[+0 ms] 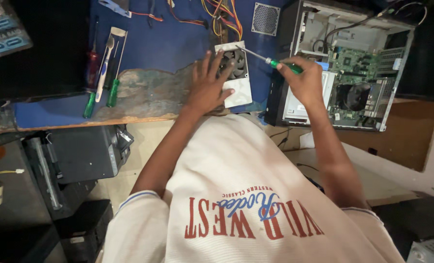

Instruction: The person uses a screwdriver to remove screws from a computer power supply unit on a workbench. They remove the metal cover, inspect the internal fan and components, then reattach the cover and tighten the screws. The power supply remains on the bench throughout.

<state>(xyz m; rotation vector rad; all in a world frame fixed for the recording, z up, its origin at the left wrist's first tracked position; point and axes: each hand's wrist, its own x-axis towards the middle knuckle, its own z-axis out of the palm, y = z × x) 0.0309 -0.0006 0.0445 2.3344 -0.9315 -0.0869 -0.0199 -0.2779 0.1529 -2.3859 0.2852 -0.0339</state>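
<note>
My left hand (208, 84) lies flat on a silver power supply unit (240, 90) with a round fan grille, pressing it against the blue-covered table (163, 46). My right hand (302, 78) grips a green-handled screwdriver (275, 63). Its metal shaft slants up and left, and the tip meets the unit's top right corner near the fan. A bundle of yellow, red and orange wires (222, 17) runs from the unit toward the table's far edge.
An open computer case (346, 68) with a motherboard and a cooler fan lies to the right. Several screwdrivers and a toothbrush (105, 68) rest at the table's left. A loose grey fan (265, 18) sits at the back. Dark boxes (76, 160) stand on the floor at left.
</note>
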